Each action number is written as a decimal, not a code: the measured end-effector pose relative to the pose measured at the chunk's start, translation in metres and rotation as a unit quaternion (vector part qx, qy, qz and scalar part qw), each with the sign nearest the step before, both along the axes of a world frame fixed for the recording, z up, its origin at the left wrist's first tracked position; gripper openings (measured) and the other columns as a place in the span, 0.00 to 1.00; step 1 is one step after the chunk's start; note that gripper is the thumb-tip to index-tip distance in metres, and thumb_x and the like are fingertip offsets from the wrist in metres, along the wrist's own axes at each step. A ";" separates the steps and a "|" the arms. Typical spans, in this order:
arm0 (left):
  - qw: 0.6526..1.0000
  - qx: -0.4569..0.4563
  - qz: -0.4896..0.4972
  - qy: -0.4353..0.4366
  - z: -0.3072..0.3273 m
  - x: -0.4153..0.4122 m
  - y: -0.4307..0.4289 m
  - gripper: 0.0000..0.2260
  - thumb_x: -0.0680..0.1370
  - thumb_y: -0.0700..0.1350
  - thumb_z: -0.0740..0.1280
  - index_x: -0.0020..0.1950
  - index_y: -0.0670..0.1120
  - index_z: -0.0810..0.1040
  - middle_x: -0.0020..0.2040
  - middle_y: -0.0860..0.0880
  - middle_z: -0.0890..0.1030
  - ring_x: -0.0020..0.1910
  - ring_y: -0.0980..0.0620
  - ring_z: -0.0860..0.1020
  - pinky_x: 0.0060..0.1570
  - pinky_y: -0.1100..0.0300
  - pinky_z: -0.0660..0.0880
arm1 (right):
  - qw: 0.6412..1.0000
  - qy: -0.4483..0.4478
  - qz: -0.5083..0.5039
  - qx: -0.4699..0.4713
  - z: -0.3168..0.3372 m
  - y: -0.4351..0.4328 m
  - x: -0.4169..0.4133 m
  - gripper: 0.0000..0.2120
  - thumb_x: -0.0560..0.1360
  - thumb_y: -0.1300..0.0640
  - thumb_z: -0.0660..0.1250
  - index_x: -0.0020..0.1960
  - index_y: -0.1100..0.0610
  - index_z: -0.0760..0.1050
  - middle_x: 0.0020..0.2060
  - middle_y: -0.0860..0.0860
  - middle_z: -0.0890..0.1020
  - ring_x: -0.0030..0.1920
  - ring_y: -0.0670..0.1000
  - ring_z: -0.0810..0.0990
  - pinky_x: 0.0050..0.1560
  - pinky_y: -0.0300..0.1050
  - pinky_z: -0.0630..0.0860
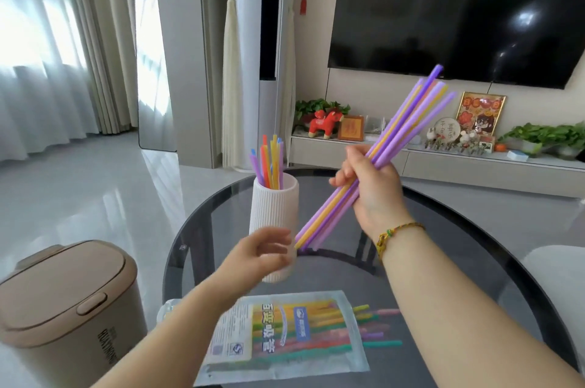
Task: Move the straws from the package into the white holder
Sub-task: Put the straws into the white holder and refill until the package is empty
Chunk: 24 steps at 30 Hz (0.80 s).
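A ribbed white holder [274,208] stands upright on the round dark glass table [443,261], with several coloured straws [269,162] sticking out of its top. My right hand [373,188] grips a slanted bundle of purple and yellow straws [408,124] to the right of the holder; their lower ends reach its side. My left hand [262,250] is blurred in front of the holder's lower part, fingers apart, holding nothing. The straw package [278,333] lies flat near the table's front edge, with straws poking out of its right end.
A beige lidded bin [66,302] stands on the floor left of the table. A white cushion edge [560,276] shows at the right. Behind are a low TV shelf [443,153] with ornaments and plants, and a dark screen.
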<state>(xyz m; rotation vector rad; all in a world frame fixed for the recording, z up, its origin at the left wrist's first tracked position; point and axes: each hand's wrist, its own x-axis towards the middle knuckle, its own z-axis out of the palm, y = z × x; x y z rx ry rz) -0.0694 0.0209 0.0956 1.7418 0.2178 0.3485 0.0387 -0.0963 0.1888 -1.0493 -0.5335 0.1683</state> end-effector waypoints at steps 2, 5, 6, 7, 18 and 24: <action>0.994 -0.004 0.100 -0.038 0.011 0.008 0.020 0.12 0.73 0.36 0.64 0.47 0.54 0.73 0.48 0.54 0.78 0.50 0.55 0.77 0.54 0.56 0.72 | 0.999 -0.004 -0.031 0.020 0.017 0.011 0.014 0.12 0.76 0.64 0.59 0.34 0.56 0.69 0.15 0.45 0.70 0.18 0.42 0.70 0.27 0.37 0.77; 0.975 -0.004 0.203 -0.090 0.024 0.025 0.042 0.15 0.72 0.39 0.67 0.57 0.50 0.70 0.54 0.52 0.75 0.52 0.52 0.74 0.55 0.54 0.70 | 0.997 -0.004 -0.061 0.052 0.039 0.032 0.031 0.11 0.76 0.63 0.59 0.35 0.55 0.69 0.15 0.45 0.70 0.18 0.43 0.71 0.30 0.41 0.75; 0.975 0.007 0.204 -0.091 0.024 0.031 0.046 0.21 0.72 0.42 0.68 0.62 0.50 0.66 0.58 0.52 0.72 0.55 0.52 0.72 0.56 0.55 0.69 | 0.996 -0.003 -0.070 0.061 0.044 0.040 0.035 0.12 0.76 0.63 0.59 0.34 0.55 0.69 0.15 0.45 0.70 0.18 0.43 0.72 0.30 0.42 0.75; 0.977 0.026 0.195 -0.084 0.025 0.036 0.050 0.28 0.70 0.45 0.70 0.67 0.50 0.62 0.60 0.52 0.69 0.58 0.52 0.70 0.58 0.54 0.67 | 0.995 -0.002 -0.078 0.066 0.048 0.047 0.039 0.12 0.75 0.63 0.59 0.33 0.55 0.69 0.14 0.45 0.70 0.18 0.43 0.72 0.31 0.42 0.74; 0.986 0.071 0.112 -0.101 0.008 0.075 0.062 0.40 0.64 0.44 0.76 0.68 0.54 0.56 0.52 0.66 0.70 0.50 0.71 0.70 0.40 0.83 0.66 | 0.988 -0.086 -0.072 -0.111 0.013 0.102 0.058 0.14 0.75 0.61 0.60 0.31 0.54 0.69 0.20 0.48 0.73 0.22 0.42 0.74 0.28 0.32 0.72; 0.983 0.085 0.131 -0.100 0.007 0.077 0.064 0.27 0.63 0.46 0.76 0.54 0.60 0.64 0.48 0.62 0.73 0.48 0.64 0.73 0.34 0.77 0.70 | 0.976 -0.092 -0.040 -0.192 -0.008 0.109 0.058 0.13 0.76 0.58 0.59 0.33 0.50 0.71 0.36 0.48 0.79 0.43 0.50 0.77 0.46 0.44 0.73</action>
